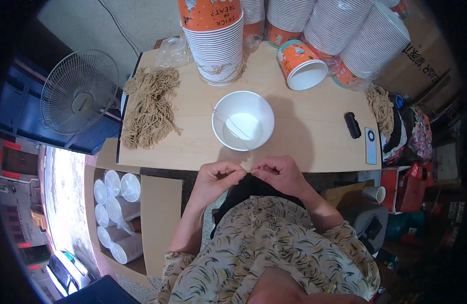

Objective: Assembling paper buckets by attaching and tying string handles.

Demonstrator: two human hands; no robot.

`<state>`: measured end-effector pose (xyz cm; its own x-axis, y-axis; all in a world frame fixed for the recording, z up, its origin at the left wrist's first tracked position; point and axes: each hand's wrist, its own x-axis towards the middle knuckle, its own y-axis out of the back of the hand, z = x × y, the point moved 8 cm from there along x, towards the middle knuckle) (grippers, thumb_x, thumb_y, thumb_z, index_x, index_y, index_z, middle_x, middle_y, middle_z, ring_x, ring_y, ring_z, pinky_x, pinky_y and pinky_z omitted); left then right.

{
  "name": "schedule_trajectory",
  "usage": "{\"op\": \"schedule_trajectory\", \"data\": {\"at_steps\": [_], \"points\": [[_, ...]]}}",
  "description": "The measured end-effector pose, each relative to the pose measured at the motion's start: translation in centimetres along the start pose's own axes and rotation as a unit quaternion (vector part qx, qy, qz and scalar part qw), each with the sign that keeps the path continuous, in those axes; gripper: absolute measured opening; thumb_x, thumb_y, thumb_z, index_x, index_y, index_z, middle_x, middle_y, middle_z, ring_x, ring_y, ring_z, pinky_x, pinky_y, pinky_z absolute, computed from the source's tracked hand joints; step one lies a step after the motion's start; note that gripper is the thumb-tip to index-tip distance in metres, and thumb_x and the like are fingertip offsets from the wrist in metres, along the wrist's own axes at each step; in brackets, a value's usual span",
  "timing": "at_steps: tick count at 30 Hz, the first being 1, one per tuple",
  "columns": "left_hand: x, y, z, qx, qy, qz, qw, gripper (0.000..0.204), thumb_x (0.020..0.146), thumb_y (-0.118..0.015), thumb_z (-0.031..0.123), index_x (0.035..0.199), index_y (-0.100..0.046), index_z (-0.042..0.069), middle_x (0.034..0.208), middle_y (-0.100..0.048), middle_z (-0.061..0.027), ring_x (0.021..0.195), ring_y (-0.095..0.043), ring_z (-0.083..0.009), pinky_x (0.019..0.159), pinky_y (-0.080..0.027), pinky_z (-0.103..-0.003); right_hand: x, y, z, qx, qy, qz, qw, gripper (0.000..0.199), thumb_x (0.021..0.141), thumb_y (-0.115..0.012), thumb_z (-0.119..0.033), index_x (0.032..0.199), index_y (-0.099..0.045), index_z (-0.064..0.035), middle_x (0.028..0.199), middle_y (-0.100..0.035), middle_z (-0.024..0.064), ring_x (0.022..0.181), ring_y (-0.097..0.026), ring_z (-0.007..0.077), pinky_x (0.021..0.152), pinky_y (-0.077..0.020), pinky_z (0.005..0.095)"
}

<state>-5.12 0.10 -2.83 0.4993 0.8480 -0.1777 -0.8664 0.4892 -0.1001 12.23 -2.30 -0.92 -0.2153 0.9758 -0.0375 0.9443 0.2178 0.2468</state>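
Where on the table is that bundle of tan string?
In the head view, the bundle of tan string lies at the left end of the wooden table, left of the white paper bowl and beside the standing fan.

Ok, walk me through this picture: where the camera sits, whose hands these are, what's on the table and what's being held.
There is no machine here. The camera is worn on a person's head and looks down, so the table edges bend toward the rim. The two bare hands coming up from the bottom are the wearer's own. The left hand and right hand meet at the near edge of the wooden table, their fingers pinching a thin string that runs up into a white paper bowl. To the left lies a bundle of tan strings. At the back stand stacks of orange and white paper cups, one cup lying on its side. A small black object and a phone lie on the right.
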Motion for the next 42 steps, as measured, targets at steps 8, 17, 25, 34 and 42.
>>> {"op": "schedule_trajectory", "data": {"at_steps": [8, 17, 25, 34, 42], "points": [[0.7, -0.7, -1.6, -0.063, 0.050, 0.010, 0.997, 0.008, 0.092, -0.073, 0.009, 0.094, -0.071, 0.002, 0.080, -0.070, -0.0019, 0.068, -0.060, -0.0064, 0.063, -0.047, -0.020, -0.1, 1.5, 1.5, 0.094, 0.021, 0.081, 0.992, 0.014, 0.092, -0.074, -0.014, 0.098, -0.075, -0.0020, 0.064, -0.050, -0.0112, 0.060, -0.040, -0.0007, 0.051, -0.0314, 0.0211], [1.1, -0.9, -1.9, -0.074, 0.016, 0.028, 0.997, 0.010, 0.095, -0.071, 0.014, 0.094, -0.071, 0.004, 0.080, -0.071, -0.0030, 0.068, -0.062, -0.0065, 0.061, -0.047, -0.021, 0.0, 2.5, 1.1, 0.066, -0.003, 0.051, 0.997, 0.010, 0.090, -0.075, -0.010, 0.096, -0.076, -0.0015, 0.068, -0.058, -0.0079, 0.062, -0.045, -0.0007, 0.053, -0.0344, 0.0194], [2.6, -0.1, -4.4, -0.003, 0.055, 0.103, 0.993, 0.030, 0.099, -0.066, 0.029, 0.088, -0.070, 0.001, 0.072, -0.070, -0.0043, 0.060, -0.061, -0.0069, 0.055, -0.047, -0.020, 1.7, 5.1, -0.6, -0.021, 0.025, 0.108, 0.994, 0.006, 0.091, -0.071, -0.005, 0.095, -0.072, -0.0003, 0.077, -0.062, -0.0051, 0.068, -0.051, 0.0011, 0.060, -0.0426, 0.0200], [4.2, 3.4, -0.7, 0.209, -0.142, 0.294, 0.922, 0.028, 0.092, -0.064, 0.014, 0.070, -0.051, 0.001, 0.055, -0.058, -0.0084, 0.047, -0.056, -0.0143, 0.046, -0.044, -0.033, 3.3, 10.5, -7.1, -0.079, 0.190, 0.266, 0.942, 0.009, 0.092, -0.067, -0.007, 0.092, -0.066, 0.0016, 0.077, -0.063, 0.0028, 0.069, -0.058, 0.0075, 0.065, -0.0484, 0.0241], [2.5, 3.8, 2.0, 0.424, -0.230, 0.314, 0.817, 0.029, 0.093, -0.065, 0.010, 0.073, -0.046, 0.002, 0.057, -0.048, -0.0138, 0.048, -0.049, -0.0255, 0.049, -0.042, -0.037, 3.6, 2.9, 1.0, -0.012, -0.053, -0.041, 0.998, 0.011, 0.089, -0.068, -0.010, 0.091, -0.068, 0.0009, 0.068, -0.063, 0.0041, 0.057, -0.061, 0.0088, 0.057, -0.0497, 0.0268]]}}
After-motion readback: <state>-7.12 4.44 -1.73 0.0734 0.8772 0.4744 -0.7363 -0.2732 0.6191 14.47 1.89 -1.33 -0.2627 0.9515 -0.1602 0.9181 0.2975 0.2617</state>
